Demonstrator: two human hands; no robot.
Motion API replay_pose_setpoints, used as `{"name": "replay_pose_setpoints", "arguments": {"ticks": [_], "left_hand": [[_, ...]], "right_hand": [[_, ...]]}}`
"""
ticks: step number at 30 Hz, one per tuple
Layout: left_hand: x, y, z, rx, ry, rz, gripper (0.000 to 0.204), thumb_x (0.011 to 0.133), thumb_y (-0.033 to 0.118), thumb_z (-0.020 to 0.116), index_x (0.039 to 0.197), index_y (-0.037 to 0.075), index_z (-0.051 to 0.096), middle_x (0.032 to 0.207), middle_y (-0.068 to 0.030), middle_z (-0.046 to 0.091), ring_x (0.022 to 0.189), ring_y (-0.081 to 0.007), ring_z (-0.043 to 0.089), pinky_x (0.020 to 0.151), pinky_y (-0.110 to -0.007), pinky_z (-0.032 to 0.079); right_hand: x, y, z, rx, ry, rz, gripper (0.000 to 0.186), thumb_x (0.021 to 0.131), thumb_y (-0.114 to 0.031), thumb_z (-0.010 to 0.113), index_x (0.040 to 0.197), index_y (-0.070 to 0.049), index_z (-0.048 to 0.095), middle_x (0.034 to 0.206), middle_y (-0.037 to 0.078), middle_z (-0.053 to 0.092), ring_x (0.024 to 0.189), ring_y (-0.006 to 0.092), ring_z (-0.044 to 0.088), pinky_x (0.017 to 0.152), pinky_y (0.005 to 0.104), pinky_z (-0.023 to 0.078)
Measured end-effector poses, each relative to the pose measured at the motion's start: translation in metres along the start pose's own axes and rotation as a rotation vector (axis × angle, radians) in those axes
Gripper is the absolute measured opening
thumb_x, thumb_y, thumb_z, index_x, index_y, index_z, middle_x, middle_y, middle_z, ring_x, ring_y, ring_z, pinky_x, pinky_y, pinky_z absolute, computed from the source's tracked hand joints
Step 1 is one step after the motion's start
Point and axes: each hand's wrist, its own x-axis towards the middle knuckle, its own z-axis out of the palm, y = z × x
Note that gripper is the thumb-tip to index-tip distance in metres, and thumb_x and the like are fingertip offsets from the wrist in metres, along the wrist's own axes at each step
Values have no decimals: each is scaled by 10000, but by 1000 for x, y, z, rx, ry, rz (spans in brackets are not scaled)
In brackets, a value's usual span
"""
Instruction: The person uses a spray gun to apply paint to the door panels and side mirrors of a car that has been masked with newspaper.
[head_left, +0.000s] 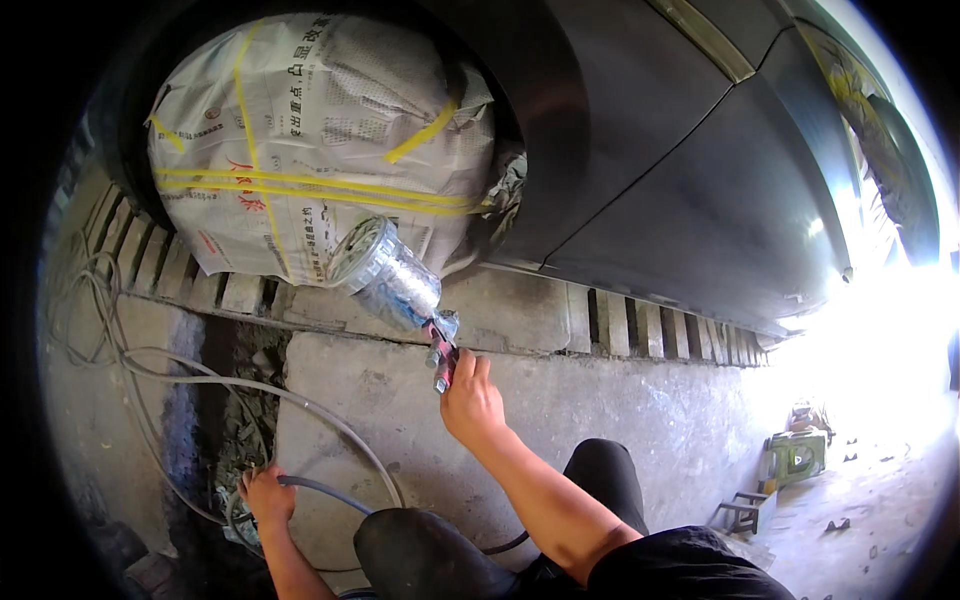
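My right hand [474, 402] is closed around the pink handle of a paint spray gun [398, 285]. Its wide, clear, paint-smeared cup tilts up and left, in front of a wheel [330, 150] wrapped in newspaper and yellow tape. Low on the left, my left hand [267, 494] grips a grey air hose [325, 487], which runs from it toward my knee. The gun's nozzle is hard to make out. Beside the wheel stretch the dark grey body panels [690, 200] of a car.
Loops of pale hose [160, 352] lie on the concrete at left, crossing a rubble-filled trench [245, 400]. A slatted grate [640, 325] runs beneath the car. At right stand a small stool [742, 512] and a green box [798, 456], near strong glare.
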Motion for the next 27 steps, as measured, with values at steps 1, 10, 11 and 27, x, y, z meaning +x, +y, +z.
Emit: {"name": "replay_pose_setpoints", "arguments": {"ticks": [1,10,11,27], "left_hand": [[-1,-1,1,6,10,1,268,581,201,740,837,151,679,997,-103,602,1105,-335,471,1055,-492,267],[-2,-3,12,-24,14,17,297,577,202,749,858,144,672,997,-97,598,1069,-329,491,1032,-507,291],[-2,-2,10,-32,12,5,300,581,204,750,864,145,671,1001,-96,597,1072,-326,490,1034,-507,288],[-4,-33,76,-10,205,86,274,567,212,766,817,146,678,975,-77,613,1055,-320,495,993,-483,328]], "right_hand": [[1,2,2,2,-2,1,524,796,-117,602,1210,53,330,1037,263,461,723,400,622,605,420,547],[-17,-35,-97,-124,87,-59,512,788,-109,581,1204,57,332,1019,255,470,692,397,619,579,419,539],[-20,-40,-110,-131,109,-70,516,781,-104,582,1206,58,337,1016,252,472,689,394,619,574,417,538],[14,18,-2,-145,-22,-39,500,802,-152,601,1181,46,342,1026,254,471,717,388,630,593,414,546]]}}
